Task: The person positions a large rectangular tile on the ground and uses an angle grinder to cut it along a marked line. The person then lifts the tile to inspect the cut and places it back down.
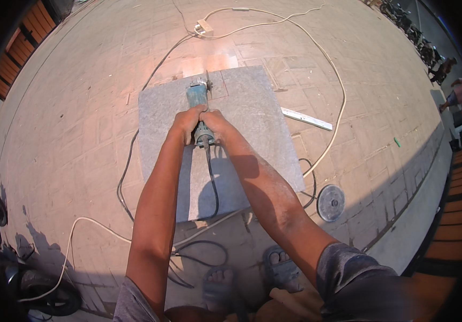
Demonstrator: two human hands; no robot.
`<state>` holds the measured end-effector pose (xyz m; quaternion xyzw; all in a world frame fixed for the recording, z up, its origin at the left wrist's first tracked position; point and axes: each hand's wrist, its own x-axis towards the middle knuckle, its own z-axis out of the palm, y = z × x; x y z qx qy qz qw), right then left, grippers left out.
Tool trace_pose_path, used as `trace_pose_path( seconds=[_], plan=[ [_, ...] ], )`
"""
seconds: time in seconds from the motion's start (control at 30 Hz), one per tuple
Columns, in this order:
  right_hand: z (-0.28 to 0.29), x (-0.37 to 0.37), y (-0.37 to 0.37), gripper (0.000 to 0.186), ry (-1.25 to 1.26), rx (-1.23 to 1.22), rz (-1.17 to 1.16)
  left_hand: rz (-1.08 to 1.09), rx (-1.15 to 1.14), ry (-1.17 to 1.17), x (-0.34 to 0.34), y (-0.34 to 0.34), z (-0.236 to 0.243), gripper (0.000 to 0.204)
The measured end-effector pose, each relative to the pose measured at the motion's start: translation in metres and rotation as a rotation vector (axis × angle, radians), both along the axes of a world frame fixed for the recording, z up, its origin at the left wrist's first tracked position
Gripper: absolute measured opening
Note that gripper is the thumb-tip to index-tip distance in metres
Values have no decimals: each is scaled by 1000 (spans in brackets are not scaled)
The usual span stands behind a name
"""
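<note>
A blue-green angle grinder (196, 96) points away from me over a large grey tile (263, 123) lying on the paving. Both my hands are closed around its body: my left hand (187, 123) on the left side, my right hand (216, 121) on the right. The thin cutting disc (208, 80) stands on edge at the tile's far part, beside thin red lines drawn on the surface. How deep the disc sits in the tile I cannot tell. From the grinder's rear a black cord (213, 182) runs back toward me. Pale orange dust or glare shows beyond the tile's far edge.
A white strip (307, 119) lies right of the tile, and a round grey disc (331, 203) nearer me. An extension socket (204, 28) with a looping white cable (342, 91) is at the far side. My sandalled feet (280, 263) stand close behind the tile. People are at far right.
</note>
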<state>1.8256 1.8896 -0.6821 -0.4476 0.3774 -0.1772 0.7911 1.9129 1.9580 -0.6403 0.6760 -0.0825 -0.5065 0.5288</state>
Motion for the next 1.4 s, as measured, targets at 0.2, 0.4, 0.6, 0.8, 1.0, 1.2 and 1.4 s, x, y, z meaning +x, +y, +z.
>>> trace_pose_path(
  seconds=[0.2,0.4,0.6,0.8,1.0,1.2,1.4],
  plan=[
    [6,-3,4,33,30,25,7,-27,26,1,-1,2,1,51],
    [10,-6,5,30,15,37,4,-6,13,4,-6,4,7,51],
    [9,-6,4,26,31,29,-9,-2,16,-15,-7,3,7,51],
    [17,-6,8,27,39,16,-5,-9,9,25,-5,6,4,53],
    [-1,2,-4,26,33,-47,-14,0,-25,29,-3,1,2,54],
    [7,1,-7,34,-24,-115,-5,6,-20,-86,2,-2,4,57],
    [51,-18,0,36,-175,-135,136,-11,-73,-256,-14,49,36,67]
  ],
)
